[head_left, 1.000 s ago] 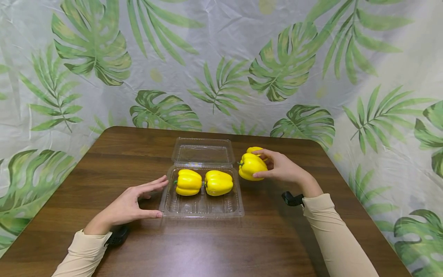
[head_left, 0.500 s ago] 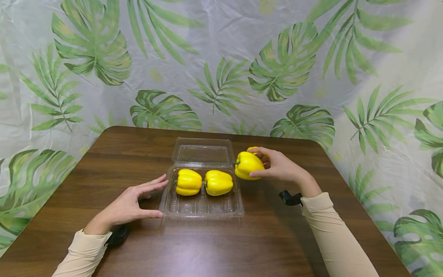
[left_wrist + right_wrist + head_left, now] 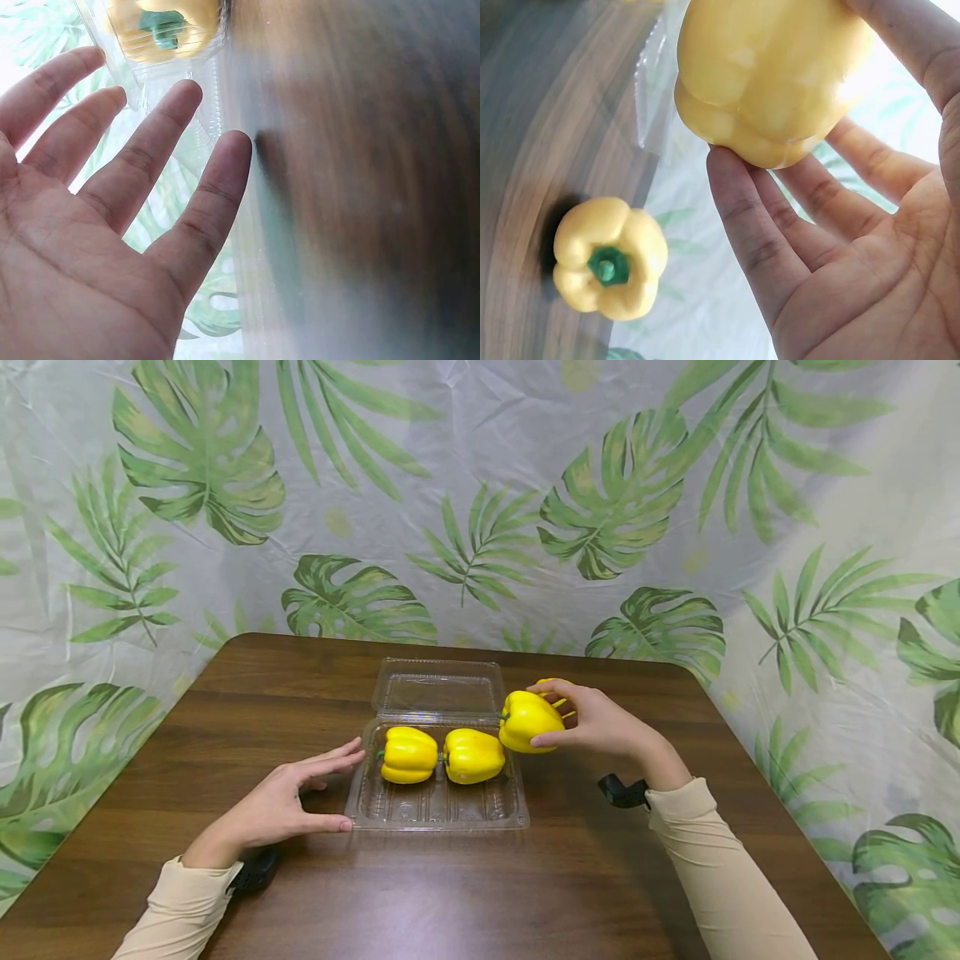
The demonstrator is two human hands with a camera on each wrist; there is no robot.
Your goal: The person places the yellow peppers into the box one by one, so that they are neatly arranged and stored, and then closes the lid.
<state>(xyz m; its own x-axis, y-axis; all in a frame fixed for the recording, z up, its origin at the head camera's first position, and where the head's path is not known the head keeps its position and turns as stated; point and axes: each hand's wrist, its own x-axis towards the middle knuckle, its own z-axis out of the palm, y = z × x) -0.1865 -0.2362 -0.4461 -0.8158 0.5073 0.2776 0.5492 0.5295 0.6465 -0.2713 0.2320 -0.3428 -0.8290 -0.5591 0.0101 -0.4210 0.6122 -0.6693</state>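
Note:
My right hand (image 3: 600, 718) grips a yellow bell pepper (image 3: 531, 722) between thumb and fingers, close to the right rim of a clear plastic clamshell box (image 3: 435, 817). Two more yellow peppers lie side by side in the box: a left pepper (image 3: 408, 755) and a right pepper (image 3: 473, 757). My left hand (image 3: 281, 802) has its fingers spread, with fingertips at the box's left edge. Behind the right hand another yellow pepper (image 3: 610, 259) stands on the table, green stem showing in the right wrist view and mostly hidden in the head view.
The box's lid (image 3: 439, 687) lies folded back, away from me, on the brown wooden table (image 3: 420, 893). A leaf-patterned curtain (image 3: 480, 510) hangs behind the table's far edge. Black wrist cameras are strapped to both wrists.
My right hand has carried its pepper a little to the left, up to the box's right rim. The left hand and the two peppers in the box have stayed put.

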